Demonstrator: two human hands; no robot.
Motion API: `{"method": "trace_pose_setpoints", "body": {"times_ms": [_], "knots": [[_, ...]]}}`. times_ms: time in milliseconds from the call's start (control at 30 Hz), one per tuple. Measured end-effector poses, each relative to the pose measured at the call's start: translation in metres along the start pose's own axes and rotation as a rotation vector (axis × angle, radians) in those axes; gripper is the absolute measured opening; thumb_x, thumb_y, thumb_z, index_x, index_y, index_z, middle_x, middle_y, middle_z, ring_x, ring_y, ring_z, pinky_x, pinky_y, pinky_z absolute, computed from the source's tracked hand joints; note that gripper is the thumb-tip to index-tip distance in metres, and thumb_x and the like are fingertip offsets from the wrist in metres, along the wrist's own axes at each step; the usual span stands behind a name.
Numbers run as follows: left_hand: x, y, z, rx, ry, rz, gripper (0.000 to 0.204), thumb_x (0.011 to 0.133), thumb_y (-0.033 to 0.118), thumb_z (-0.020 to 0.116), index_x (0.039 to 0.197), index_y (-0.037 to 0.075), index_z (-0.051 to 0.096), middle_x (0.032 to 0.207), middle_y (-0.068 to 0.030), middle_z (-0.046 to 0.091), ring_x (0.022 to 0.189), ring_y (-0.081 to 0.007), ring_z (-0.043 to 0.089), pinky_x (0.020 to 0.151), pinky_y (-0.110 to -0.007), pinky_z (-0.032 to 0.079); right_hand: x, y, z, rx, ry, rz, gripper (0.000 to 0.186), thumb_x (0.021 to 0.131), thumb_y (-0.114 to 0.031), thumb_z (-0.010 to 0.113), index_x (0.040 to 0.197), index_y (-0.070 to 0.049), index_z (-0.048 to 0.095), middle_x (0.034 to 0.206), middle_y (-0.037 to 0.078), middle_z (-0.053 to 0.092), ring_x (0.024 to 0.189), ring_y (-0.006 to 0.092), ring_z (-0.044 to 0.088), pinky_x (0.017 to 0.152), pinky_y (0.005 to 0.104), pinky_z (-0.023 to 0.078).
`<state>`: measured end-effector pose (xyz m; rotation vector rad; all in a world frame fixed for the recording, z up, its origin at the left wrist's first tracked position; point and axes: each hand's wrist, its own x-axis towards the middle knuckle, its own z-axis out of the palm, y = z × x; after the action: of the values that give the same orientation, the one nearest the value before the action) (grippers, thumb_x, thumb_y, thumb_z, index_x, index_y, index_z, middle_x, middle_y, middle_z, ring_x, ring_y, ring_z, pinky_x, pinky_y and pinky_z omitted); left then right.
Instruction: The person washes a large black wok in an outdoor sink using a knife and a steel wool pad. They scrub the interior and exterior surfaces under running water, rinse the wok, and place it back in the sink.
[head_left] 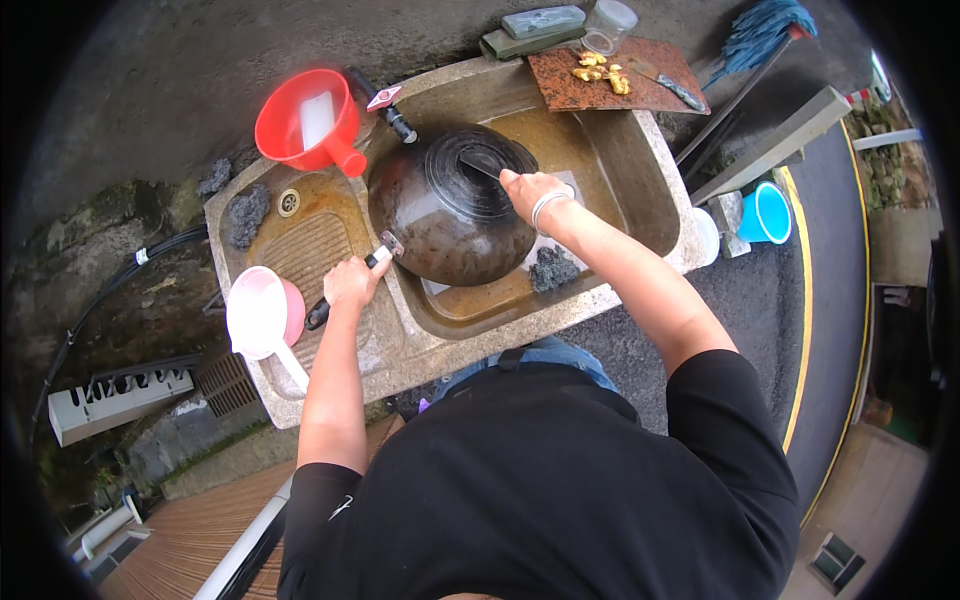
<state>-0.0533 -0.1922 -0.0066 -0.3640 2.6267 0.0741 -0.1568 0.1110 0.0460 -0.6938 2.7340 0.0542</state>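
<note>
Two hands work an upturned wok (pixel 445 215) tilted in a stone sink (pixel 640 170): left hand (pixel 352 282) closed on its handle (pixel 345 290), right hand (pixel 532 192) pressing the blackened base.

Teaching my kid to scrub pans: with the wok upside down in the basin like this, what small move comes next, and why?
Probably sweep the right hand outward from the dark ring at the centre of the upturned round metal wok toward the brownish rim, which looks unscrubbed, while the left hand steadies the wok's black handle.
</note>
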Motion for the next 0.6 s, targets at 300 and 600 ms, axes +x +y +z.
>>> {"method": "trace_pose_setpoints", "body": {"times_ms": [300, 600], "knots": [[-0.001, -0.002, 0.004, 0.013, 0.038, -0.012, 0.078, 0.081, 0.073, 0.042, 0.093, 0.0, 0.069, 0.093, -0.0224, 0.067, 0.093, -0.0343, 0.065, 0.082, -0.043, 0.05, -0.019, -0.003, -0.013, 0.009, -0.057, -0.032, 0.015, 0.09, -0.009, 0.045, 0.104, -0.006, 0.05, 0.089, 0.018, 0.068, 0.085, 0.0313, 0.068, 0.072, 0.0389, 0.054], [-0.001, -0.001, 0.004, 0.027, 0.031, -0.017, 0.078, 0.081, 0.073, 0.042, 0.094, 0.001, 0.069, 0.093, -0.0226, 0.067, 0.092, -0.0346, 0.065, 0.081, -0.043, 0.051, -0.007, -0.01, 0.005, 0.057, 0.007, 0.016, 0.013, 0.09, -0.008, 0.045, 0.101, -0.003, 0.049, 0.087, 0.019, 0.068, 0.084, 0.0325, 0.068, 0.071, 0.0388, 0.055]]}}
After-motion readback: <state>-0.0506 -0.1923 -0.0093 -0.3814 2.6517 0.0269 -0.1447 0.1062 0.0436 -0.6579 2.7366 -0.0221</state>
